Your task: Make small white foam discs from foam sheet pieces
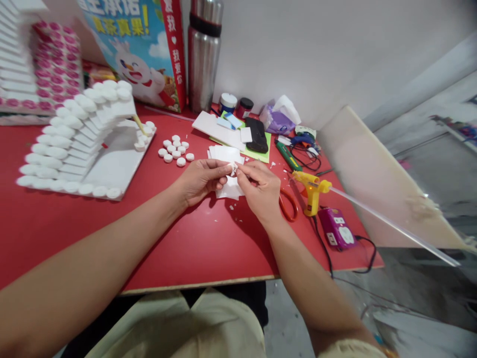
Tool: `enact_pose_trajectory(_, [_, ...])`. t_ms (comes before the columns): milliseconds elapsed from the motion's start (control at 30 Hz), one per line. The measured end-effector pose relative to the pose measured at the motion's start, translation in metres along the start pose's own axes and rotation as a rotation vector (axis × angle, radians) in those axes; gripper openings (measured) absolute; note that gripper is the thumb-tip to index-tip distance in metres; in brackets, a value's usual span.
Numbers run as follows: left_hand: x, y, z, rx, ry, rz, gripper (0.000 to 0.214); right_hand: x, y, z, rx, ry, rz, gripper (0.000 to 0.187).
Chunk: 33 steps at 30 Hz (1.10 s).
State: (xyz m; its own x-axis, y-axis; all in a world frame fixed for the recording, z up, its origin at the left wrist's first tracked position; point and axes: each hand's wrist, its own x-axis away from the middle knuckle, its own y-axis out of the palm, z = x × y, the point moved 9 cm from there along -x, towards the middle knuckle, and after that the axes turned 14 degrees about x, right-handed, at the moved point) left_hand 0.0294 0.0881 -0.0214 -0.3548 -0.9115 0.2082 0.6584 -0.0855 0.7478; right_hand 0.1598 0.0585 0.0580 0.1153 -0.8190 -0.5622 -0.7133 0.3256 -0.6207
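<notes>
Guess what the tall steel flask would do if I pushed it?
The steel flask would probably tip if pushed near its top, since it stands tall and narrow. Its smooth, shiny metal might feel slippery. Once toppled, its round body could roll.

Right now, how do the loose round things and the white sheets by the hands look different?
The round things look thick; the white sheets look flat with straight edges. The round things sit in a loose cluster; the white sheets overlap. Both are white, on the red table.

Shiny metal flask (203, 69); smooth, faintly glossy tabletop (208, 248); plastic glue gun (312, 201); matt sheets (222, 152)
</notes>
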Motion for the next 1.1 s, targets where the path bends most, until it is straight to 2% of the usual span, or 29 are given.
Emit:
enact_pose_trajectory(567, [0.003, 0.0, 0.006, -0.075, 0.088, 0.022, 0.042, 0.001, 0.0, -0.007, 0.009, -0.081, 0.0, 0.024])
enact_pose_trajectory(800, [0.005, 0.007, 0.014, -0.149, 0.172, -0.004, 0.045, -0.001, -0.003, -0.002, 0.016, -0.043, -0.01, 0.022])
enact_pose_trajectory(933, [0.005, 0.01, 0.013, -0.15, 0.163, -0.049, 0.042, -0.004, -0.005, 0.003, -0.07, 0.008, -0.027, 0.018])
enact_pose_trajectory(1100, [0.004, 0.008, 0.013, -0.133, 0.141, -0.034, 0.044, -0.004, 0.001, 0.007, -0.141, 0.056, -0.09, 0.02])
